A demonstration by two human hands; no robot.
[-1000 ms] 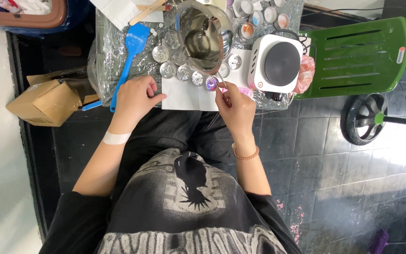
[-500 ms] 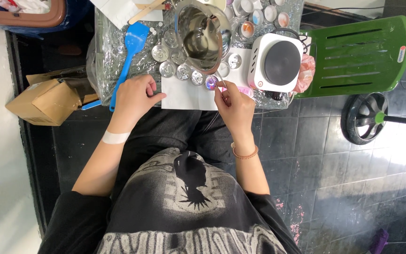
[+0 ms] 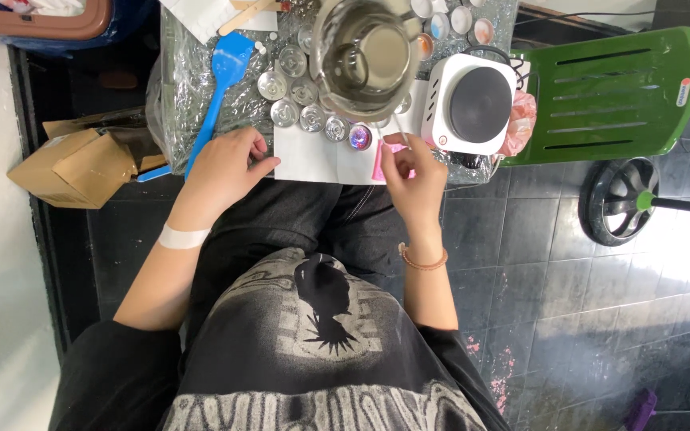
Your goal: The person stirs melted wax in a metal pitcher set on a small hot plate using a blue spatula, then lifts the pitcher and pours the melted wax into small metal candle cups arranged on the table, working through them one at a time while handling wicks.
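Pitcher (image 3: 366, 54), steel, hung tilted above the foil-covered surface (image 3: 185, 96), mouth facing the camera; right hand (image 3: 415, 177) gripped the thin handle rising from its fingers toward the rim. Pitcher lay up and left of that hand, handle axis running roughly from the near edge away from the person. Right hand was clearly nearer to it than the left.

Left hand (image 3: 221, 172) rested loosely curled on the near edge, just beside the white paper sheet (image 3: 317, 156), holding nothing visible. Blue spatula (image 3: 219, 88) lay on a diagonal just above it, blade end away from the person.

Filled tin (image 3: 359, 136), purple-tinted, sat on the paper near the right hand, just below the pitcher's rim. Pink card (image 3: 389, 160) was partly under the right hand's fingers.

Counts: one pitcher, one spatula, one white hot plate (image 3: 469, 104) to the right of the pitcher. Empty silver tins (image 3: 297, 100) in a cluster left of the pitcher: about seven showing, more likely hidden behind it, so exact count unclear. Several small paint-like pots (image 3: 457, 20) at the top edge, partly cropped. One green chair (image 3: 608, 92) beside the surface, one cardboard box (image 3: 73, 164) on the floor at left.
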